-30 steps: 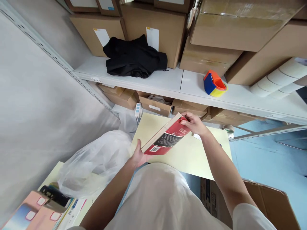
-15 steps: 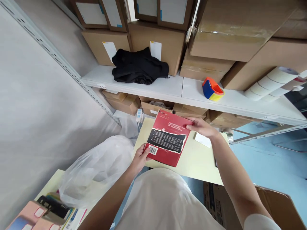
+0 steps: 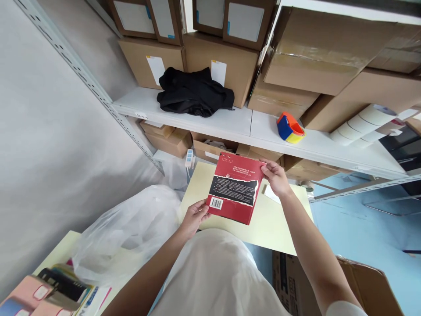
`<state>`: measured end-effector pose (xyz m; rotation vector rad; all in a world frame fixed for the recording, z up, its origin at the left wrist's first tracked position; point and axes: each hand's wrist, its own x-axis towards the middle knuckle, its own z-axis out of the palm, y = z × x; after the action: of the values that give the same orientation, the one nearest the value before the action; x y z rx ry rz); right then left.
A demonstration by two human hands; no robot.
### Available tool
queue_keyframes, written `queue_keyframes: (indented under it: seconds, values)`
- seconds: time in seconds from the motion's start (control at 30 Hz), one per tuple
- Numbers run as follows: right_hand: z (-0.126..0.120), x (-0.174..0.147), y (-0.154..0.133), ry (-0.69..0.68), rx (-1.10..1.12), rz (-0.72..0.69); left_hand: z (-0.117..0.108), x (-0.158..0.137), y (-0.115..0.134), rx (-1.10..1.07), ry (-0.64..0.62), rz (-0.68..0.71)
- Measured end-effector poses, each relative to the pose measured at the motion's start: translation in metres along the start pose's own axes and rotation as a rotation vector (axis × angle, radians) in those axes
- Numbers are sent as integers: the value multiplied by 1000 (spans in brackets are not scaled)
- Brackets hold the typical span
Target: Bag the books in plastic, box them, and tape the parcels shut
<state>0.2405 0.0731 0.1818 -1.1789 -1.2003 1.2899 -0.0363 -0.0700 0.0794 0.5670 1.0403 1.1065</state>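
A red book [image 3: 230,215] with a torn-edged black panel and a barcode on its cover is held tilted above a pale yellow table [image 3: 272,237]. My left hand [image 3: 194,216] grips its lower left corner, the thumb near the barcode. At the upper right corner my right hand [image 3: 275,175] pinches the edge, with some fingers hidden behind the book. A white card-like item [image 3: 271,193] lies on the table to the right of the book, partly hidden by my right hand.
Cardboard boxes [image 3: 210,52], black cloth [image 3: 194,92], a colourful tape ring [image 3: 290,128] and white rolls [image 3: 363,125] sit on the shelf [image 3: 230,123]. A clear plastic bag [image 3: 131,224] and stacked books [image 3: 62,285] are at left. An open carton [image 3: 365,285] stands lower right.
The book has shifted slightly to the right relative to the view and turned a little. My right hand now holds nearer its upper right corner; my left hand still grips the lower left.
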Motion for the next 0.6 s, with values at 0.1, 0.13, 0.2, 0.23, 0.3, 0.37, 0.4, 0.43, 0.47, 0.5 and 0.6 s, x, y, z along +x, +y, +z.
queue_keyframes:
  seconds: [0.1, 0.13, 0.2, 0.23, 0.3, 0.37, 0.4, 0.43, 0.47, 0.5, 0.6]
  values:
    - [-6, -1, 5, -44, -10, 4, -1, 1, -2, -9, 36, 3]
    - [-9, -1, 7, -74, -13, 11, -1, 2, -2, -11, 46, 2]
    - [-15, -3, 8, -158, -24, 38, -2, 3, -2, -16, 66, 8]
    - [-18, -3, 9, -205, -28, 53, -3, 4, -2, -19, 74, 12]
    - [-24, -6, 8, -307, -30, 69, -6, 5, -4, -28, 89, 20]
    - [-28, -8, 5, -407, -47, 59, -8, 6, -5, -47, 94, 18]
    - [-28, -8, 4, -443, -66, 48, -9, 7, -5, -60, 89, 9]
    - [-28, -8, 2, -466, -91, 33, -8, 8, -5, -76, 78, -3]
    - [-27, -7, -1, -472, -120, 12, -7, 8, -5, -93, 67, -19]
    - [-26, -5, -3, -462, -151, -19, -5, 8, -4, -109, 58, -34]
    - [-22, 7, -13, -399, -277, -197, 3, 9, -1, -123, 68, -61]
